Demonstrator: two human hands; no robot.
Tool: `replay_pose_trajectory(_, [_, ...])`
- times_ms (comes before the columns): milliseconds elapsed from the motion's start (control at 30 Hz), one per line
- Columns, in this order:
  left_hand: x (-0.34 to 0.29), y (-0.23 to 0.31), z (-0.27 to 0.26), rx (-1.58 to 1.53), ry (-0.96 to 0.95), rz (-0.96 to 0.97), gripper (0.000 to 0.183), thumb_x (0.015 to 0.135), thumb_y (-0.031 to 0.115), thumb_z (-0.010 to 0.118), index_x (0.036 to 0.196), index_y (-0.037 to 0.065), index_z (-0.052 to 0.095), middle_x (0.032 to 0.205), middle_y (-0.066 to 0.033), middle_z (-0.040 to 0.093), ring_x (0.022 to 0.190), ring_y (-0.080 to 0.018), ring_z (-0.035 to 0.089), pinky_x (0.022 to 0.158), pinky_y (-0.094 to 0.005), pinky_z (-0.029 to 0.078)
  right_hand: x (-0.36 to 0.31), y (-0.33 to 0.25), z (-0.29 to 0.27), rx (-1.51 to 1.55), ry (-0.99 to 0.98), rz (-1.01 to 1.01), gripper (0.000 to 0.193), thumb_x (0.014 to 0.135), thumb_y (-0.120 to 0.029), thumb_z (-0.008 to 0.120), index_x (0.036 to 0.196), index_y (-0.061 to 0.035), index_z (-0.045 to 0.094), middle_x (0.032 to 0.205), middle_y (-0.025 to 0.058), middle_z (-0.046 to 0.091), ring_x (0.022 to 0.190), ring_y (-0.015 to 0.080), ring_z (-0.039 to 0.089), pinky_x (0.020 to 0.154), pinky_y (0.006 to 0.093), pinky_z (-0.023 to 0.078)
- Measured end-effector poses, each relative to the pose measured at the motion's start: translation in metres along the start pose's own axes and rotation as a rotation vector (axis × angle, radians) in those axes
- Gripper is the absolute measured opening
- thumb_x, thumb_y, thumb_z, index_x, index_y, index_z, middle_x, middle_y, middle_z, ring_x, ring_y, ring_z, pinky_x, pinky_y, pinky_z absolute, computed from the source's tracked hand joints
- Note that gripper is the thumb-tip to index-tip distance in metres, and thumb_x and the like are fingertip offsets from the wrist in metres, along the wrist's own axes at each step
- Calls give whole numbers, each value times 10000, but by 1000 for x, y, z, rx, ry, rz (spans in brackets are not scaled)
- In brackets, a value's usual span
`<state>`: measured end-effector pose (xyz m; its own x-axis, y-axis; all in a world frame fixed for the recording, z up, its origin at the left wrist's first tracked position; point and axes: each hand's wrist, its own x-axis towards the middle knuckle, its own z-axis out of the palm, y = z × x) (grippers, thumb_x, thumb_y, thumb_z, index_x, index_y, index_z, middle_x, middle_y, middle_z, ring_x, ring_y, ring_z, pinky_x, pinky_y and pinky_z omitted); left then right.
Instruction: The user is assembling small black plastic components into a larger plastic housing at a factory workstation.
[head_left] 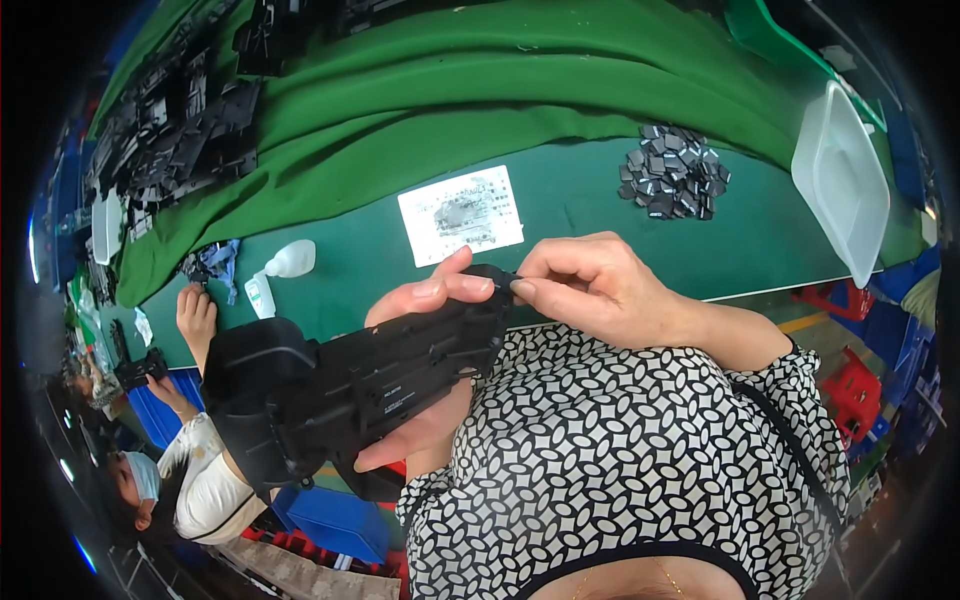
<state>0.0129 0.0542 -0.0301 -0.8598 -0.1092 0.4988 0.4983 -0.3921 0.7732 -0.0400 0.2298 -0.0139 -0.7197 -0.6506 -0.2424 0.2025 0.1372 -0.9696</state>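
A long black molded plastic part (385, 385) is held up in front of my chest, with a wide boxy end at the left and a narrower end at the right. My left hand (425, 420) wraps round it from beneath, thumb on the lower edge and fingers over the upper edge. At the narrow end, the thumb and forefinger of my right hand (590, 290) are pinched together against the part's tip. Whatever lies between those fingertips is too small and covered to make out.
Beyond my hands lie a marked white sheet (462, 216) and a heap of small black pieces (675, 172) on the green table (570, 190). A white tray (840, 185) stands right. A white bottle (290, 260) and black parts (175, 140) are left, near a masked co-worker (205, 490).
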Motion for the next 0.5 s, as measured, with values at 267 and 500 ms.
replay_pose_trajectory(267, [-9,-3,11,-183,53,-4,1085,681,849,310,1274,-58,367,1223,-169,484,1015,-363,562,1003,-610,262,-8,10,3,-104,99,-172,104,845,-61,582,767,5,601,618,9,538,524,62,450,440,236,325])
replay_pose_trajectory(500, [-7,-5,7,-57,-90,-28,1028,729,822,275,1281,-39,375,1265,-146,456,1010,-347,549,970,-649,298,-7,15,5,-158,135,-261,97,828,-53,593,752,8,602,638,30,554,534,92,475,453,252,355])
